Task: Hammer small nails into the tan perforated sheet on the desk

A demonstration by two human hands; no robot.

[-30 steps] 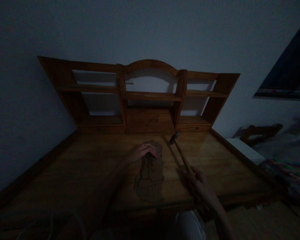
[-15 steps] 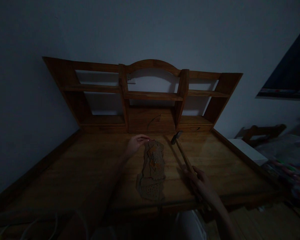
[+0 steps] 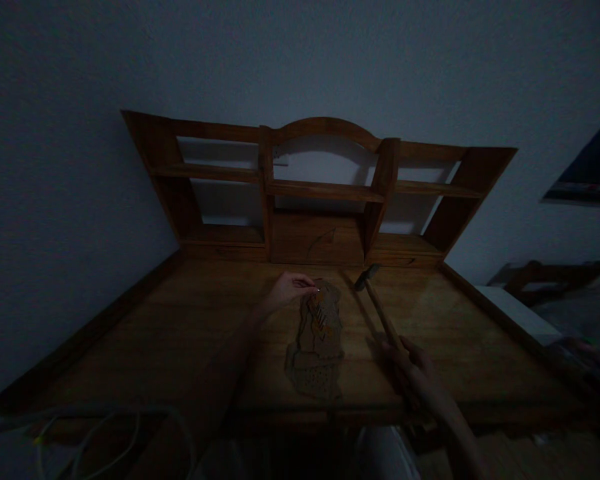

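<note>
A flat brown cut-out piece, irregular in outline and marked with lines and small holes, lies on the wooden desk. My left hand is at its top edge, fingers pinched on something small that I cannot make out. My right hand grips the wooden handle of a hammer. The hammer head is raised just right of the piece's top. The scene is very dim.
A wooden hutch with shelves stands at the back of the desk against a pale wall. Light cables lie at the front left. A dark wooden frame and a white slab are at the right.
My left hand slid from on top of the piece up to its top edge and pinched its fingers. The view shifted left, so everything sits further right. The hammer stays raised.
</note>
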